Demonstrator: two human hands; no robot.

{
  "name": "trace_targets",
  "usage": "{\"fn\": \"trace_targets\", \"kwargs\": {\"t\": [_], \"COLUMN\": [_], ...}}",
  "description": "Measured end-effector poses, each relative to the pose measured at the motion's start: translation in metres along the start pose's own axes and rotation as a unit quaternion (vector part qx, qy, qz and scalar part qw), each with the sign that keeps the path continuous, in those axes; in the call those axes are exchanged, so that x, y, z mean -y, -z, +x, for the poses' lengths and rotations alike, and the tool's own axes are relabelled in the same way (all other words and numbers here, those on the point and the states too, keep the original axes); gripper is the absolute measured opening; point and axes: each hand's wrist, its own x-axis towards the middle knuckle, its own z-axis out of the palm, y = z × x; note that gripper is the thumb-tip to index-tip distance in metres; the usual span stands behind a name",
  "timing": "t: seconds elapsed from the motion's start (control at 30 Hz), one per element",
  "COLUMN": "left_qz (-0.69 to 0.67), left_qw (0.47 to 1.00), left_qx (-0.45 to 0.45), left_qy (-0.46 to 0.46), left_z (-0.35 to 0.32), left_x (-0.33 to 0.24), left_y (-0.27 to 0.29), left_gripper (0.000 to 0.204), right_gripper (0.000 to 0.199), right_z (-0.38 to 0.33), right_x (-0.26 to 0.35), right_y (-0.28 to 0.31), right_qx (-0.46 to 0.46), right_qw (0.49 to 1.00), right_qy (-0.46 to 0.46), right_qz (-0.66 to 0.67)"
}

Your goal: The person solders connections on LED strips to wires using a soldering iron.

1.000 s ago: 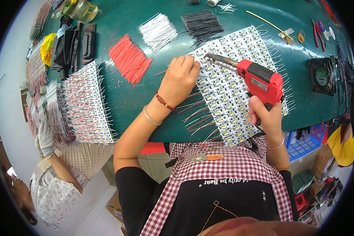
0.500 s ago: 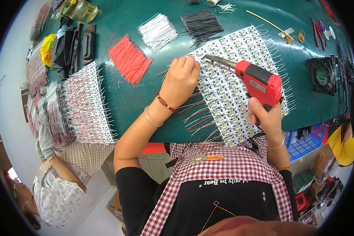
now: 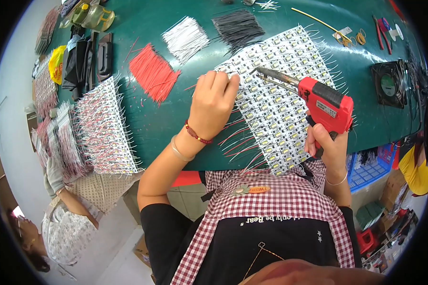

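My right hand [image 3: 329,146] is wrapped round the grip of a red and black soldering gun [image 3: 329,105]. Its dark tip points left, just over a white sheet of small circuit boards [image 3: 283,99] with yellowish LEDs in rows. My left hand [image 3: 212,102] is closed at the sheet's left edge, fingertips pinched together. A red wire [image 3: 190,87] sticks out from the left side of this hand; the pinch itself is partly hidden by the fingers. Red and white wires [image 3: 238,142] trail from the sheet's lower left edge, and white ones fringe its right edge.
Piles of red wires [image 3: 153,73], white wires [image 3: 185,39] and black wires [image 3: 238,28] lie on the green table [image 3: 176,126]. Wired board sheets [image 3: 107,128] are at left, near a gloved co-worker [image 3: 71,228]. A fan [image 3: 389,84] and pliers [image 3: 381,35] sit at right.
The soldering gun has shifted right and slightly down, its tip moving a little right along the sheet. My left hand has moved slightly left and down.
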Motion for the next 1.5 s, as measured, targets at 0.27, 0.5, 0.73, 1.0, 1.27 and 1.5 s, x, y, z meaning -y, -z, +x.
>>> {"fn": "trace_targets", "kwargs": {"t": [0.27,0.5,0.73,1.0,1.27,1.5], "left_qz": [-0.069,-0.054,-0.056,-0.034,-0.02,-0.088], "left_qw": [0.997,0.997,0.997,0.997,1.0,0.994], "left_qx": [0.02,0.031,0.035,0.058,0.014,0.046], "left_qy": [0.042,0.033,0.048,0.044,0.009,0.043], "left_z": [-0.012,-0.013,-0.01,-0.005,-0.006,-0.019], "left_x": [-0.005,-0.005,-0.009,-0.007,-0.014,-0.02], "left_y": [-0.012,-0.015,-0.014,-0.01,0.006,-0.01], "left_gripper": [0.023,0.018,0.018,0.016,0.019,0.023], "right_gripper": [0.008,0.011,0.012,0.011,0.012,0.015], "right_z": [0.004,0.004,0.001,-0.005,-0.02,-0.024], "right_x": [-0.01,-0.011,-0.011,-0.01,-0.013,-0.023], "right_y": [-0.003,-0.007,-0.007,-0.003,0.005,0.009], "right_qx": [0.008,0.01,0.011,-0.007,-0.029,0.003], "right_qw": [0.999,0.996,0.993,0.998,1.0,0.997], "right_qy": [-0.032,-0.026,-0.047,-0.003,0.0,-0.021], "right_qz": [-0.042,-0.082,-0.106,-0.068,-0.012,-0.073]}}
